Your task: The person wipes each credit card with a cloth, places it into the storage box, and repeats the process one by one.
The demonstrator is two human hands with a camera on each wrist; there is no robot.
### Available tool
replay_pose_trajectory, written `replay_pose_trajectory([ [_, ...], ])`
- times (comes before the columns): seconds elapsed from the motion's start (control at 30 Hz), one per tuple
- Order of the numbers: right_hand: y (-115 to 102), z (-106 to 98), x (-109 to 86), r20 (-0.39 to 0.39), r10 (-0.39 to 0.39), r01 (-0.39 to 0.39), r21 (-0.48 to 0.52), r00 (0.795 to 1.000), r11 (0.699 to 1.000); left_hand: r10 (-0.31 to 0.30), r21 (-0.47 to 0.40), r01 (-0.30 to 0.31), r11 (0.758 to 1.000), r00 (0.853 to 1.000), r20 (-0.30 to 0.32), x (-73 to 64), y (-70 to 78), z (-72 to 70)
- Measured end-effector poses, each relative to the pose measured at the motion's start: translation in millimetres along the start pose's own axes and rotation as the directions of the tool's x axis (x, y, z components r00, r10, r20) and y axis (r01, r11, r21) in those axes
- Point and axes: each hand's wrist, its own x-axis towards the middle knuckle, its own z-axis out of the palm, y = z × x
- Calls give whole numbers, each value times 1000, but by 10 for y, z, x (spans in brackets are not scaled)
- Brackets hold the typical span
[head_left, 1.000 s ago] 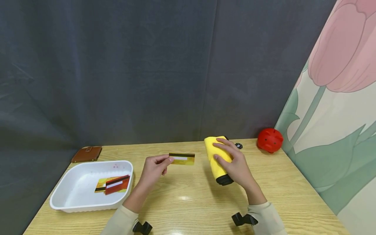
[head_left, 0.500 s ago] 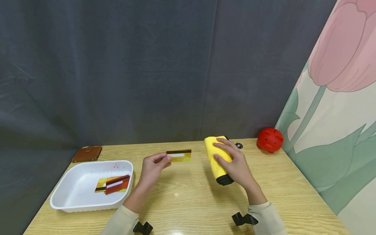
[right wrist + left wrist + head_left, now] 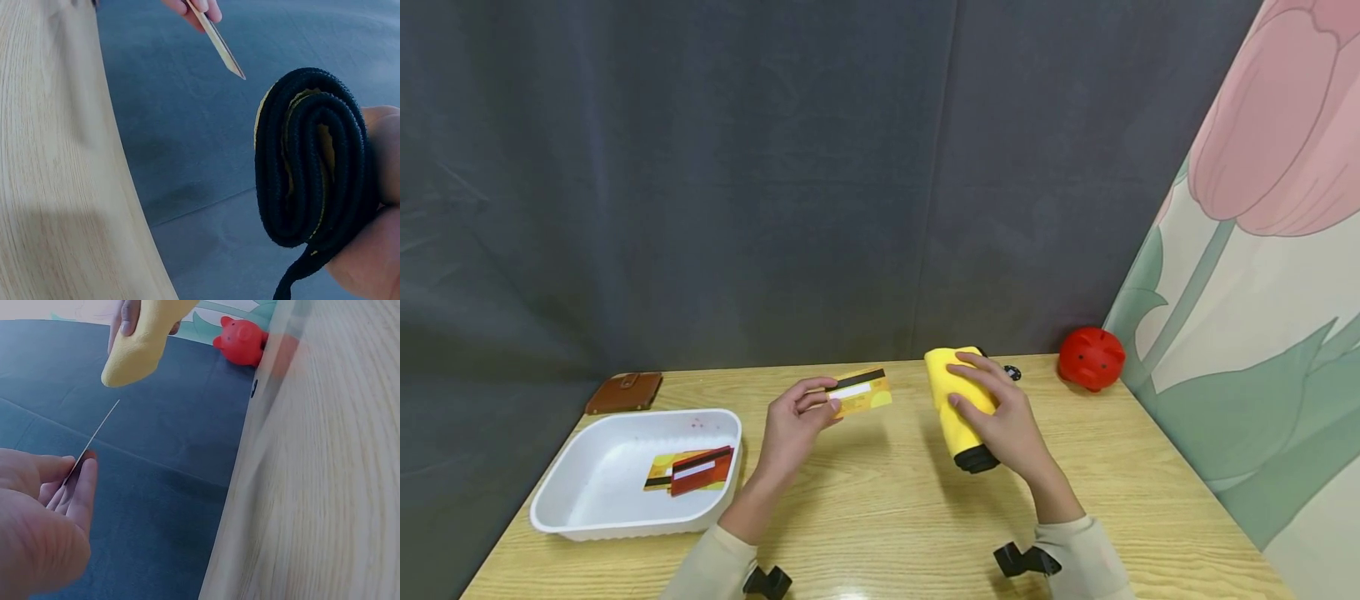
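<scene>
Between thumb and fingers my left hand (image 3: pixel 793 425) pinches one end of a yellow bank card (image 3: pixel 867 393), its dark stripe along the upper edge. The left wrist view shows that card (image 3: pixel 100 428) edge-on, raised off the table. My right hand (image 3: pixel 1000 412) grips a folded yellow cloth (image 3: pixel 953 400) with black edging, also held up. In the right wrist view the cloth's black edge (image 3: pixel 312 162) shows its rolled layers. Card and cloth are apart, the card to the left.
A white tray (image 3: pixel 587 521) at left holds a red card (image 3: pixel 702 472) over yellow ones. Behind it lies a brown wallet (image 3: pixel 625 392). A red piggy bank (image 3: pixel 1091 359) sits at the back right, and a small black-and-white disc (image 3: pixel 1012 372) lies behind the right hand.
The card in my left hand has risen slightly and tilted, its right end now higher and its striped face turned more upward. My right hand and the cloth have hardly moved.
</scene>
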Motion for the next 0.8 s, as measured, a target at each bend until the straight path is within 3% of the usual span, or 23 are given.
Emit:
replay_pose_trajectory([
  [0.33,-20,14,-5,4,-14,14,14,1000,1000,26,146,-33,989,998,50,-19,-77,29],
  [0.6,-26,118,-20,24,-34,34,32,999,999,36,159,-49,986,996,86,-35,-140,69],
  [0.8,-50,286,-49,84,-81,78,36,993,996,62,180,-79,981,993,98,-66,-162,107],
])
